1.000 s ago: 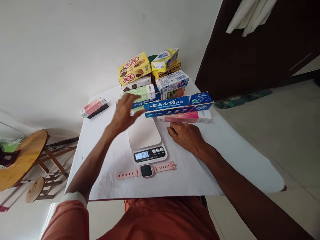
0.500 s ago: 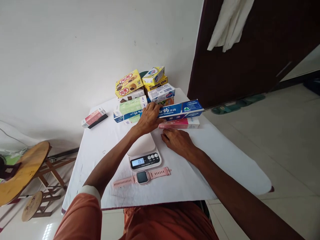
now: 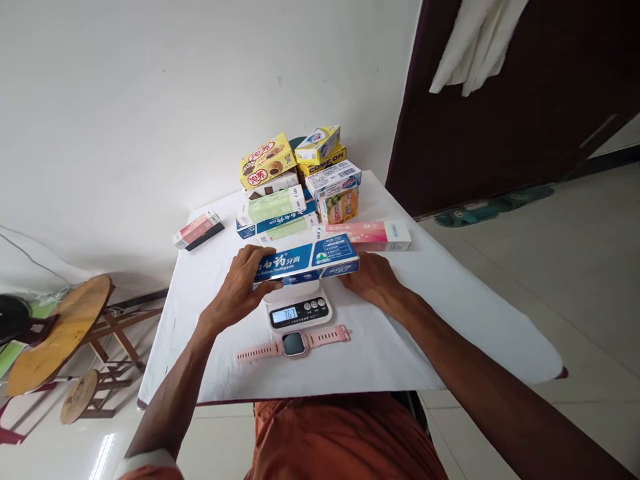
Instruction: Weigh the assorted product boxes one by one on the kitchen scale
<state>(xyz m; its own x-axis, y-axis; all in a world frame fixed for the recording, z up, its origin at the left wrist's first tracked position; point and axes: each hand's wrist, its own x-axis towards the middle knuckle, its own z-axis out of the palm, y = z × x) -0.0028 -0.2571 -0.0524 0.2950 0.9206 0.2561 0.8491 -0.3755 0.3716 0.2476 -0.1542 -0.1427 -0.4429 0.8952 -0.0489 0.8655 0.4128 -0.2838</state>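
Observation:
My left hand [image 3: 243, 287] is closed on the left end of a blue toothpaste box [image 3: 305, 261], thumb below and fingers on top. The box is held level above the pan of a small white kitchen scale [image 3: 300, 313], hiding most of that pan. At the box's right end is my right hand [image 3: 375, 279]; its fingers are partly hidden behind the box, so I cannot tell whether they grip it. In front of the scale lies a pink-strapped smartwatch [image 3: 294, 344], face up.
Behind the hands lies a pink and white box [image 3: 370, 235]. Green and blue toothpaste boxes [image 3: 275, 212], a yellow snack box [image 3: 269, 161] and soap boxes [image 3: 334, 177] are piled near the wall. A pink box [image 3: 199, 229] sits far left on the white-covered table [image 3: 450, 327].
My left hand has brought the toothpaste box off the pile, toward me and over the scale. My right hand, earlier curled beside the scale, is now at the box's right end.

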